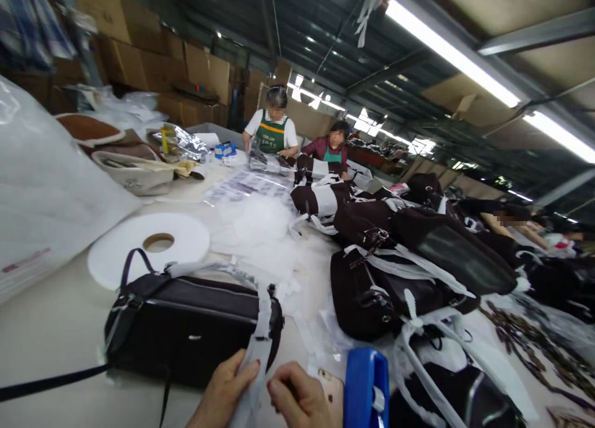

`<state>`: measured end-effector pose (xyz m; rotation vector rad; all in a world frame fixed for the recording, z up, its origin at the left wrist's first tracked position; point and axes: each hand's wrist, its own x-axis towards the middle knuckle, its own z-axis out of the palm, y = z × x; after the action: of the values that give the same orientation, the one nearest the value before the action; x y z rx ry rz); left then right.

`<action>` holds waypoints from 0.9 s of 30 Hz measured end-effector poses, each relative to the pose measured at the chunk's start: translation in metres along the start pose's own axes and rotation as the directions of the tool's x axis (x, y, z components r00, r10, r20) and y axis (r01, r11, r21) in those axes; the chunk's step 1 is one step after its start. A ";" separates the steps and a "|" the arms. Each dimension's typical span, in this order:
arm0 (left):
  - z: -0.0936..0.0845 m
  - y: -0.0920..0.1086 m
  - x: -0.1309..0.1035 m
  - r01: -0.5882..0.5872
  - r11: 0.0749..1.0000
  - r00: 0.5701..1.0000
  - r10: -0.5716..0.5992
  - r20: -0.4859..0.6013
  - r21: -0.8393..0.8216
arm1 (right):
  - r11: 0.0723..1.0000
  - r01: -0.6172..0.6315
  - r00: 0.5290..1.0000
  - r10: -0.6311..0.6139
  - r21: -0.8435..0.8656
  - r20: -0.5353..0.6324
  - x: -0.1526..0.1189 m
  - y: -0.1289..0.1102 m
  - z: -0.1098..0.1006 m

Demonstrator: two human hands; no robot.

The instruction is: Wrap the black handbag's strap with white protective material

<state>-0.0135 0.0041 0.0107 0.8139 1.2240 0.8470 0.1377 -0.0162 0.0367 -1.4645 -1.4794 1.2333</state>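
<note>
A dark brown handbag (186, 326) lies flat on the pale table (51, 329) just ahead of me, its handle wrapped in white foam strip (258, 338). My left hand (223, 394) pinches the lower end of that strip at the bag's near edge. My right hand (297, 396) is curled beside it, fingers closed close to the same strip; whether it grips the strip I cannot tell. A blue tape dispenser (367, 388) and a gold phone (332, 388) lie right of my right hand.
A flat white roll of tape (186, 236) sits behind the bag. Wrapped dark bags (395, 267) pile up at the right. A big white plastic sack (41, 180) fills the left. Two people in aprons (272, 134) work at the far end, with cardboard boxes (139, 50) behind.
</note>
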 end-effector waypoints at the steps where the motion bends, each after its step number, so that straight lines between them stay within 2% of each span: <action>1: -0.002 -0.001 0.001 -0.048 0.998 0.999 0.048 0.002 0.044 | 0.998 0.034 0.998 -0.031 -0.046 0.055 0.011 -0.013 0.007; 4: -0.006 -0.005 0.003 -0.133 0.985 0.991 0.132 0.018 0.107 | 0.960 0.028 0.995 0.000 -0.280 0.099 0.035 -0.034 0.021; 7: -0.006 -0.009 0.004 -0.156 0.976 0.988 0.156 0.012 0.150 | 0.893 -0.064 0.994 0.097 -0.446 0.052 0.046 -0.033 0.027; 12: -0.003 -0.014 0.004 -0.160 0.972 0.987 0.159 0.018 0.169 | 0.875 -0.255 0.963 0.270 -0.412 -0.021 0.048 -0.028 0.028; 14: -0.002 -0.015 0.004 -0.168 0.972 0.985 0.171 -0.003 0.166 | 0.872 -0.268 0.960 0.277 -0.409 -0.038 0.049 -0.031 0.027; 17: -0.001 -0.013 0.003 -0.182 0.973 0.982 0.187 -0.019 0.143 | 0.846 -0.298 0.954 0.246 -0.443 -0.173 0.050 -0.030 0.023; 19: -0.002 -0.009 0.002 -0.167 0.980 0.986 0.167 0.008 0.113 | 0.875 -0.344 0.935 0.289 -0.341 -0.204 0.051 -0.023 0.019; 22: -0.004 0.000 0.000 -0.136 0.989 0.987 0.131 0.088 0.052 | 0.939 -0.336 0.941 0.338 0.076 -0.011 0.050 -0.005 0.017; 24: -0.005 0.002 0.000 -0.114 0.993 0.987 0.110 0.116 0.026 | 0.904 -0.311 0.950 0.297 0.295 0.093 0.048 0.007 0.019; 27: -0.006 -0.001 0.002 -0.102 0.995 0.987 0.103 0.121 -0.017 | 0.859 -0.312 0.950 0.285 0.405 0.128 0.044 0.020 0.028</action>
<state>-0.0188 0.0059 0.0077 0.9129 1.0768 0.8731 0.1130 0.0209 0.0037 -1.3933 -0.9547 1.6813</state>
